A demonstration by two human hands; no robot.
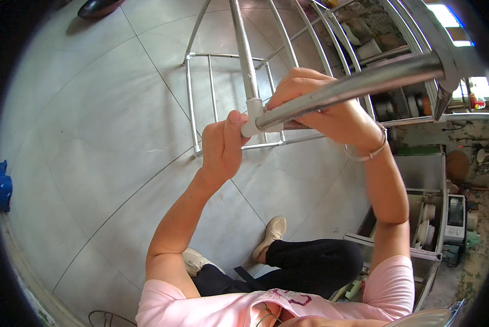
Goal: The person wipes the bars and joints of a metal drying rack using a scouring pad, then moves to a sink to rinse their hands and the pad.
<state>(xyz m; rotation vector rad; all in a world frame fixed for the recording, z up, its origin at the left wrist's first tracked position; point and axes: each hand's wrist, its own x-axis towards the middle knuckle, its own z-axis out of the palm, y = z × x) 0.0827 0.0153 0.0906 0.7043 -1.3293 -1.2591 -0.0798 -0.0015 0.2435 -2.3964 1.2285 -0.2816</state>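
A rack frame of silvery metal tubes stands before me, joined by white plastic connectors. My left hand (224, 145) holds the end of one white plastic connector (253, 116), its thumb and fingers against it. An upright tube (244, 53) and a thick horizontal tube (359, 83) meet at this connector. Just right of it, my right hand (330, 104) grips the frame behind the thick tube, which hides part of the palm and fingers. A bracelet (371, 154) circles my right wrist.
Lower rack bars (211, 88) stand on the tiled floor (105, 135). Along the right wall are a shelf unit with stacked dishes (426, 229) and a white appliance (456, 218). A dark bowl-shaped object (100, 8) lies far left; a blue object (3, 186) sits at the left edge.
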